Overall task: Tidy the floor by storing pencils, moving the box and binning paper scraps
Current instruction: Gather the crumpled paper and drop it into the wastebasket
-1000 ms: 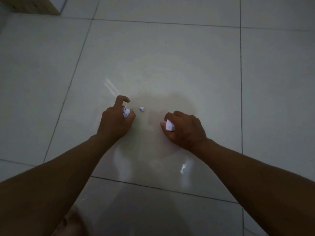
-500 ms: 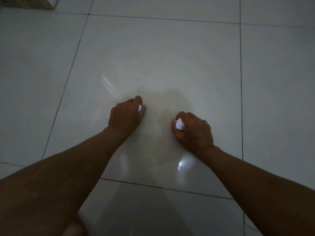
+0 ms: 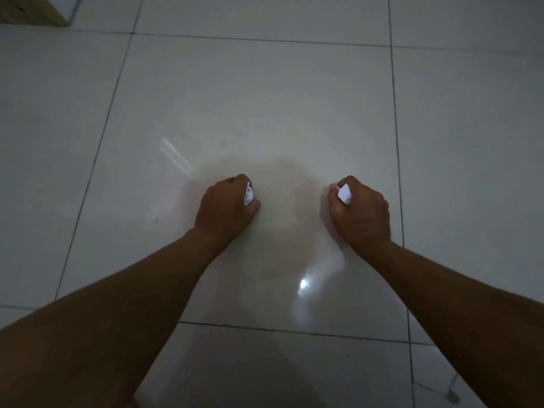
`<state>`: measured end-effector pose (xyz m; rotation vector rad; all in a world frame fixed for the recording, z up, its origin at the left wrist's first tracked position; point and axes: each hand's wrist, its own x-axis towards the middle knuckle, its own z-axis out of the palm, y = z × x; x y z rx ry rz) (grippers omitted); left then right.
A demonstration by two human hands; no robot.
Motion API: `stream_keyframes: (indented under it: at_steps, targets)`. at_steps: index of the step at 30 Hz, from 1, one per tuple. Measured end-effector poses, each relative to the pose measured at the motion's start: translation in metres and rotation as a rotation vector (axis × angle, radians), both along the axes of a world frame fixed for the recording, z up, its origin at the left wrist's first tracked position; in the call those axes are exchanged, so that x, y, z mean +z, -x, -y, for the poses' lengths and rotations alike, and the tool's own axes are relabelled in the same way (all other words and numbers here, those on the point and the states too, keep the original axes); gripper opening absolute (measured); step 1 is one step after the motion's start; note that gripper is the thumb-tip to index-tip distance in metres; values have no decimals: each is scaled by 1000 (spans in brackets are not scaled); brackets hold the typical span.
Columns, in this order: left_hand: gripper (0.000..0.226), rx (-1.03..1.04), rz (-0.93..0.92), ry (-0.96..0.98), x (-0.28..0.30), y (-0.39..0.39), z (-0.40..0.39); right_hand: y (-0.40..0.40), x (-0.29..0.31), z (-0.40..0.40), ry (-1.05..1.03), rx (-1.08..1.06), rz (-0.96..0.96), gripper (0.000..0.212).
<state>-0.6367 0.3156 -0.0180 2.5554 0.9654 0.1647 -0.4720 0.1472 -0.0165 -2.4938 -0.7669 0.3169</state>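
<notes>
Both hands are down at the white tiled floor. My left hand is curled into a fist around crumpled white paper scraps, which peek out beside the thumb. My right hand is also fisted, gripping another white paper scrap that sticks out at its left side. No loose scraps show on the floor between the hands. No pencils are in view.
A light brown cardboard box corner sits at the far top left. Dark grout lines cross the glossy tiles. A thin cable lies at the bottom right. A bright light reflection shines near my right forearm.
My left hand reached to the small loose scrap on the floor and closed over it. Both fists have since moved apart, the right one shifting rightward.
</notes>
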Motion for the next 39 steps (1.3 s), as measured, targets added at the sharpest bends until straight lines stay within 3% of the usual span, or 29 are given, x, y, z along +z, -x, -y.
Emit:
stream_keyframes:
  at_steps: [8, 18, 30, 39]
  targets:
    - [14, -151, 11, 60, 88, -42, 22, 9, 78, 47, 80, -89, 3, 28]
    - [25, -413, -35, 115, 324, -113, 70, -17, 314, 122, 79, -308, 6, 24]
    - [17, -764, 49, 69, 626, -282, 249, -121, 620, 274, 20, -565, 126, 26]
    - [30, -942, 170, 27, 770, -370, 402, -172, 757, 413, 7, -718, 230, 24]
